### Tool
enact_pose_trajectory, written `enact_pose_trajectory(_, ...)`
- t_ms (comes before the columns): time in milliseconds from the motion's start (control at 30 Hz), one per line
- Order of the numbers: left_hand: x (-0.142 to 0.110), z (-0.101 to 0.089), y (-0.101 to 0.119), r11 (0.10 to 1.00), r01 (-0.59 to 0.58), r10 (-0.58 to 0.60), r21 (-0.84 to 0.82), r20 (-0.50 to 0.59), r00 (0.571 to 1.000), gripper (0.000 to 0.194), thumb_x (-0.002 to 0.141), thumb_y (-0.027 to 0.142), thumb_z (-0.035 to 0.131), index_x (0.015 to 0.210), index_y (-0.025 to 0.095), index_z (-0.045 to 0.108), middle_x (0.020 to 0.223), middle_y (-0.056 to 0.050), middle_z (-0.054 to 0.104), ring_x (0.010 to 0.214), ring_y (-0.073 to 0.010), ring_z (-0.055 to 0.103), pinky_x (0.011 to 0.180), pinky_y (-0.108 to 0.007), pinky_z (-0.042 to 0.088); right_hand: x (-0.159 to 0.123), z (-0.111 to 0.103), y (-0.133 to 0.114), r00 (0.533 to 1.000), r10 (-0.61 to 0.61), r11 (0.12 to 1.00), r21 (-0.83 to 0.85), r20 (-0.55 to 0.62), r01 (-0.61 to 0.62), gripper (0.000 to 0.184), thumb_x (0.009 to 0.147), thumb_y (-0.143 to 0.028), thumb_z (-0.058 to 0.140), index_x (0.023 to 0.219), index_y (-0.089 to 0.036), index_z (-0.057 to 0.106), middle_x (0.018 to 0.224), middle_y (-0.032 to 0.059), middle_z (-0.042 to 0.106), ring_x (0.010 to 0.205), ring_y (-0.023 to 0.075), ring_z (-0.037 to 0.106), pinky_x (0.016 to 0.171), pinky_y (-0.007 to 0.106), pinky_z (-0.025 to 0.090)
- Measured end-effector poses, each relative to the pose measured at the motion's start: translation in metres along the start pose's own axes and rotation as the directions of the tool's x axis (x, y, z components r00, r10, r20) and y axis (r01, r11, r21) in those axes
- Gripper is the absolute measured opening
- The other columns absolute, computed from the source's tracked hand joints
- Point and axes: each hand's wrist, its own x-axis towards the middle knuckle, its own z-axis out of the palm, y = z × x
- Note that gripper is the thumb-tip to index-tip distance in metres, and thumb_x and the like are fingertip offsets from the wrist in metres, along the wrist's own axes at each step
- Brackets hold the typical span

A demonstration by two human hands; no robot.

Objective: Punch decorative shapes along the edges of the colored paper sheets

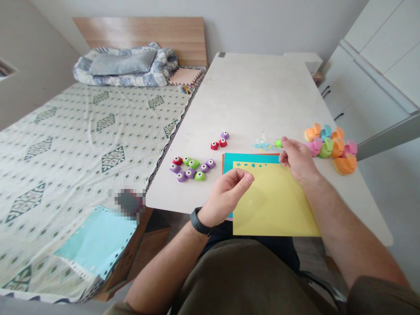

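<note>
My right hand (294, 158) pinches a small green craft punch (278, 143) between thumb and fingers, above the far right corner of the paper. My left hand (229, 190) is closed, thumb pressed against curled fingers, over the left side of the yellow sheet (272, 201); whatever it may hold is hidden. A row of small punched shapes runs along the sheet's far left edge. Beneath it lies a turquoise sheet (229, 159), with orange edges showing. Tiny blue and white paper cut-outs (261, 144) are scattered just beyond the paper.
Several small punches (190, 173) in purple, green and red sit left of the paper, and three more (223, 142) stand farther back. Larger colored punches (337, 148) cluster at right. The white table (256, 92) adjoins a bed (82, 131) bearing a punched light-blue sheet (98, 240).
</note>
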Motion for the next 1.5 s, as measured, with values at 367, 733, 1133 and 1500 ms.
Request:
enact_pose_trajectory(367, 0.006, 0.010, 0.000, 0.990, 0.005, -0.008, 0.144, 0.016, 1.000, 0.040, 0.093, 0.054, 0.067, 0.095, 0.015, 0.062, 0.080, 0.001, 0.056, 0.069, -0.0087, 0.046, 0.062, -0.023, 0.037, -0.001, 0.002, 0.000, 1.000, -0.006, 1.000, -0.014, -0.008, 0.006, 0.050, 0.084, -0.070, 0.070, 0.091, -0.020, 0.069, 0.049, -0.0014, 0.059, 0.039, 0.0108, 0.049, 0.037, 0.021, 0.036)
enact_pose_trajectory(733, 0.079, 0.086, -0.012, 0.704, -0.066, -0.036, 0.708, 0.128, 0.991, 0.046, 0.101, 0.052, 0.046, 0.070, 0.020, 0.055, 0.067, -0.004, 0.063, 0.061, -0.0165, 0.052, 0.058, -0.031, 0.032, -0.008, 0.006, -0.012, 0.994, -0.050, 0.995, -0.096, -0.092, 0.042, 0.058, 0.082, -0.073, 0.069, 0.106, -0.021, 0.070, 0.051, -0.0021, 0.060, 0.039, 0.0111, 0.048, 0.038, 0.022, 0.038)
enact_pose_trajectory(1133, 0.098, 0.094, -0.031, 0.779, -0.159, 0.043, 0.607, 0.202, 0.978, 0.035, 0.098, 0.038, 0.052, 0.069, 0.021, 0.043, 0.068, 0.001, 0.055, 0.060, -0.0126, 0.046, 0.057, -0.029, 0.033, -0.010, 0.009, -0.019, 0.997, -0.013, 1.000, 0.014, -0.070, 0.014, 0.053, 0.083, -0.073, 0.067, 0.092, -0.021, 0.067, 0.050, -0.0022, 0.058, 0.041, 0.0123, 0.049, 0.038, 0.023, 0.034)
enact_pose_trajectory(1500, 0.092, 0.093, -0.041, 0.872, -0.195, 0.095, 0.449, 0.237, 0.967, 0.021, 0.092, 0.031, 0.058, 0.075, 0.019, 0.052, 0.070, 0.001, 0.058, 0.062, -0.0111, 0.050, 0.057, -0.027, 0.036, -0.010, 0.009, -0.019, 0.993, 0.017, 1.000, -0.023, -0.118, -0.020, 0.062, 0.079, -0.079, 0.066, 0.099, -0.020, 0.070, 0.049, -0.0023, 0.059, 0.039, 0.0111, 0.048, 0.037, 0.022, 0.035)
